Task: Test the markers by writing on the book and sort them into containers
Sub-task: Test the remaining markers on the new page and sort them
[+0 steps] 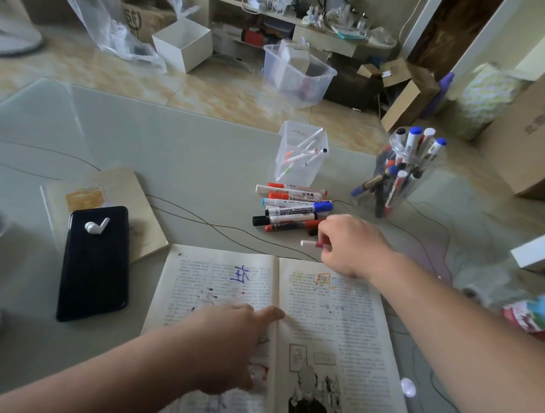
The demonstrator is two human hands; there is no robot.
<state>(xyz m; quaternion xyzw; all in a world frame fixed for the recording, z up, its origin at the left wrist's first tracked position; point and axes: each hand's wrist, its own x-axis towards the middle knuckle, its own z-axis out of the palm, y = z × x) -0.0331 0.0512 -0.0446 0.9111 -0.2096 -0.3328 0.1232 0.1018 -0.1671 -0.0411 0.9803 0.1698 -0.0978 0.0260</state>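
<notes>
Pink marker (312, 244) sits pinched in the right hand (351, 244), the left hand (229, 344) resting loosely open on the book (338, 332).

A home room: tiled floor (207, 89), cluttered shelves (271, 18), cardboard boxes (405, 96).

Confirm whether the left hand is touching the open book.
Touching. The head view shows the left hand lying on the open book, fingertip at its fold.

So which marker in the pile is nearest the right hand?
The red marker at the near edge of the pile, beside the black-capped one; its end reaches the right hand, which pinches a thin pen.
</notes>
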